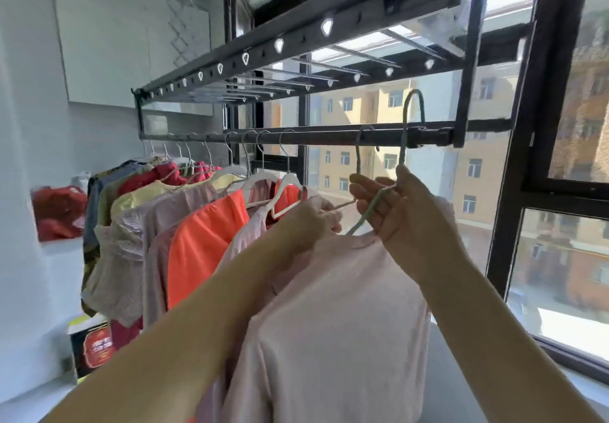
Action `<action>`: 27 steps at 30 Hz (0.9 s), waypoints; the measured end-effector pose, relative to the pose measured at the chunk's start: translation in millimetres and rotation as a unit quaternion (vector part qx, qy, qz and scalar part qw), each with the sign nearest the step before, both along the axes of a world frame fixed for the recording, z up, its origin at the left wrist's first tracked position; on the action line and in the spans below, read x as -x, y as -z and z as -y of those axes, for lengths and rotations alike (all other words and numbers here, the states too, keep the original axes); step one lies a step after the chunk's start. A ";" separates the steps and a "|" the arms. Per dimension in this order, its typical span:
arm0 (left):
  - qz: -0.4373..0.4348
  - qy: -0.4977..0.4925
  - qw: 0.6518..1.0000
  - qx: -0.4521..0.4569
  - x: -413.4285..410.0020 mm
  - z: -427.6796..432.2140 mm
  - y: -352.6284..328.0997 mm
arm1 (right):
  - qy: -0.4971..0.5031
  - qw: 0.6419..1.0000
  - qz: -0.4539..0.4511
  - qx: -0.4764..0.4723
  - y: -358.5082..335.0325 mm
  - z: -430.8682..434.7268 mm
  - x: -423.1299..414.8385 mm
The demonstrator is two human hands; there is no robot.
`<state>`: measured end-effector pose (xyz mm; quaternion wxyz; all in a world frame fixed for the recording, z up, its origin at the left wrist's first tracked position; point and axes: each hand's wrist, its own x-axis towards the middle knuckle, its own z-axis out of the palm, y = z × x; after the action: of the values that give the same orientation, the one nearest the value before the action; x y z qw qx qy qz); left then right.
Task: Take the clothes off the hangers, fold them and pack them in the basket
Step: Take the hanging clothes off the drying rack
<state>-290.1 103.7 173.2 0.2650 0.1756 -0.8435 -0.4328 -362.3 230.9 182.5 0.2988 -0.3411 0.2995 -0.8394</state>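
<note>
A pale pink shirt [336, 317] hangs in front of me on a green hanger [403, 146]. The hanger's hook is lifted above the black rail [316, 137] and is off it. My right hand [405, 215] grips the green hanger just below its neck. My left hand [309, 221] holds the shirt's left shoulder at the collar. Further left on the rail hang several more clothes on white hangers, among them an orange garment [201, 244] and a pale lilac top [131, 251]. No basket is in view.
A black drying rack [296, 47] with bars spans overhead. A large window with black frames [527, 159] fills the right side. A red bag [59, 211] lies on a white ledge at left, and a dark printed box [95, 347] stands below the clothes.
</note>
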 end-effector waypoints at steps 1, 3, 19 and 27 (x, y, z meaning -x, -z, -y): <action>-0.003 -0.001 1.000 -0.009 -0.6 0.5 2.5 | -0.005 1.000 -0.014 0.008 -4.9 -4.3 -4.0; -0.014 0.006 0.999 -0.033 -2.3 -0.7 3.4 | -0.020 0.999 -0.038 0.013 -8.7 -11.5 -12.5; -0.137 -0.009 0.970 -0.203 -28.5 9.3 -32.1 | 0.003 1.000 0.004 0.017 29.6 -2.9 -16.2; -0.185 -0.019 0.963 -0.194 -62.6 3.6 2.4 | -0.049 0.998 0.036 0.027 32.3 36.4 -34.0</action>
<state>-227.5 100.1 170.8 0.3857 0.1566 -0.6757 -0.6083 -328.3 194.5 150.2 0.3410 -0.3329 0.2482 -0.8434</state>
